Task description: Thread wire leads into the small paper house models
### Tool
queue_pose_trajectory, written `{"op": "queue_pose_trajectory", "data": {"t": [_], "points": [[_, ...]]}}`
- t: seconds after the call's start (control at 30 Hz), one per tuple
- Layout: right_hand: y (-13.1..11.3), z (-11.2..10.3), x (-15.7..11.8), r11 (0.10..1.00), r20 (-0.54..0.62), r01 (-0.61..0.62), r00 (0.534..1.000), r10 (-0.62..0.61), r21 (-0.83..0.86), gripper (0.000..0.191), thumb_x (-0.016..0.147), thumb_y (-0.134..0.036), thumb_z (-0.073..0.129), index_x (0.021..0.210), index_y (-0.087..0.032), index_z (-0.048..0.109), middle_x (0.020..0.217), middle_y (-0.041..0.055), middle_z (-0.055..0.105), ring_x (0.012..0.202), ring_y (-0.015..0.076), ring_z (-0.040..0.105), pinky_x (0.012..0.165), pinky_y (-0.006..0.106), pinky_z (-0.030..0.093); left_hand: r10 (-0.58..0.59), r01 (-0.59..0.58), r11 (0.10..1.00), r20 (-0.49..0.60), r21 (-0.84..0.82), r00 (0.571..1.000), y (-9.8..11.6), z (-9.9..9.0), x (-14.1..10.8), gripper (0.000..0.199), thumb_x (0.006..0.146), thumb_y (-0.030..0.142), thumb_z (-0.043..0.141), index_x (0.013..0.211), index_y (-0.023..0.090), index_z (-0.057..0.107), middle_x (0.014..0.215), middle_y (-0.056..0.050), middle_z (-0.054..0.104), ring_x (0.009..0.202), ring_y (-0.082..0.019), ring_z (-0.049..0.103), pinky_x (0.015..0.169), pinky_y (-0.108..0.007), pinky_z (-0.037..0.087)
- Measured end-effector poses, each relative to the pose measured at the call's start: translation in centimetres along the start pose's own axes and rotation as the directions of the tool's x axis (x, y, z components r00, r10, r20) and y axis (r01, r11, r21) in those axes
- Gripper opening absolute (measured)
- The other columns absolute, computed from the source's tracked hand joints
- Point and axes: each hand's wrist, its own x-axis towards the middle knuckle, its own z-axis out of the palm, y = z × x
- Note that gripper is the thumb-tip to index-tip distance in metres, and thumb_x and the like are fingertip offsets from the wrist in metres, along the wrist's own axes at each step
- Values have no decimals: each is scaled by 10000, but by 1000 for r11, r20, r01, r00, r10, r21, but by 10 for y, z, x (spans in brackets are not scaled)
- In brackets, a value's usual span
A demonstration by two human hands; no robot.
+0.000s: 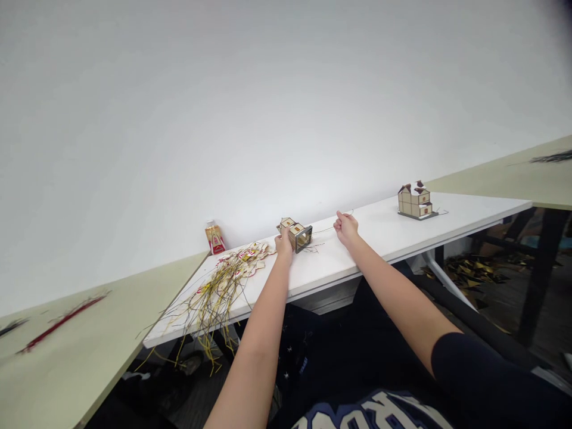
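My left hand (284, 245) grips a small model house (297, 229), tipped on its side so that its hollow, dark-edged base faces right. To the right, my right hand (345, 227) is raised over the white table (370, 244), its fingers pinched on a thin wire (324, 230) that runs towards the house's base. A few thin dark strands lie on the table just below the base. Left of my left hand lies a tangled bunch of yellow and dark wires (218, 286) with red and white tags.
A second model house (415, 201) stands upright at the table's right. By the wall at the left is a red and gold carton (215, 238). A red bundle (65, 323) lies on the pale left table (111, 322). Wires overhang the white table's front edge.
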Motion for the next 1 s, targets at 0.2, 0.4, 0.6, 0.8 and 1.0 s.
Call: {"op": "queue_pose_trajectory", "data": {"t": [0.2,0.4,0.6,0.8,1.0], "points": [[15,-9,-6,724,161,117,987,-8,-680,338,569,-260,792,678,-230,473,535,-81,431,455,93,398,423,232,323,13,-18,998,-92,-57,996,3,1,0,511,735,557,654,1066,195,511,1035,-96,630,839,-207,648,625,-291,496],[17,-12,-12,198,423,418,906,-20,-886,74,748,-279,665,771,-216,634,688,23,597,644,174,540,598,286,400,44,-49,987,-37,-151,998,7,2,-4,483,782,547,581,1119,212,495,1021,-78,630,789,-186,644,614,-276,502],[11,-9,-21,184,711,697,703,11,-693,368,844,-250,584,1205,-268,654,882,19,694,747,170,589,706,282,438,87,-77,974,41,-215,995,9,3,-12,448,807,511,534,1132,206,490,1002,-80,619,720,-168,623,639,-288,503],[17,-11,-19,225,756,723,639,141,-653,416,911,-269,499,1312,-252,610,1010,46,718,880,186,628,801,291,472,116,-96,967,75,-237,990,7,3,-9,446,779,509,539,1102,201,524,932,-71,631,709,-169,609,645,-287,487],[21,-12,-17,228,732,696,645,219,-681,397,930,-271,476,1297,-236,623,870,41,726,812,174,632,794,273,470,126,-97,958,92,-271,988,3,3,-3,503,715,551,564,1061,186,551,884,-69,641,692,-165,585,645,-284,452]]}}
